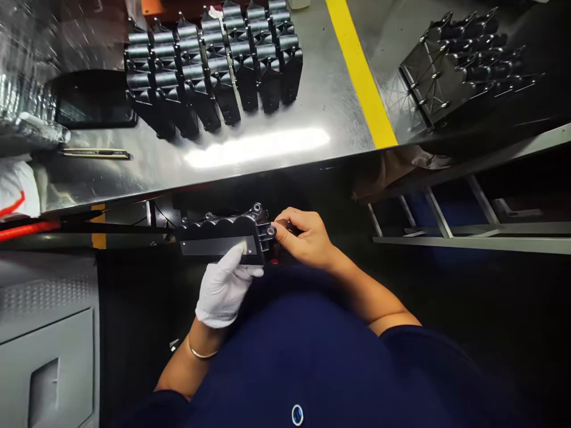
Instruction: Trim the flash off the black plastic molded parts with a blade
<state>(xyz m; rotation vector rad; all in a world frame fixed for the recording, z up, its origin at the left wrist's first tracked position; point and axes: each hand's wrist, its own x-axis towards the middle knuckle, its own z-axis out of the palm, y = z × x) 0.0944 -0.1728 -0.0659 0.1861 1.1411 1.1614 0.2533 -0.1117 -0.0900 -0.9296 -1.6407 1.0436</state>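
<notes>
My left hand (225, 288), in a white glove, grips a black moulded plastic part (218, 233) from below, with the thumb flat on its smooth face. The part has a scalloped upper edge and ring-shaped lugs at its right end. My right hand (307, 238) is bare and closed at that right end, thumb and forefinger beside the lugs. Something dark shows between its fingers, with a small red bit below; what it is I cannot make out. Both hands are in front of the metal table's edge, close to my body.
On the metal table (312, 119) stand rows of similar black parts (214, 65), with another stack (464, 65) beyond the yellow stripe (361, 71). A slim cutter knife (96, 153) lies at the left near clear plastic packaging (27, 107). A grey bin (49, 339) stands lower left; a metal frame (473, 242) is at right.
</notes>
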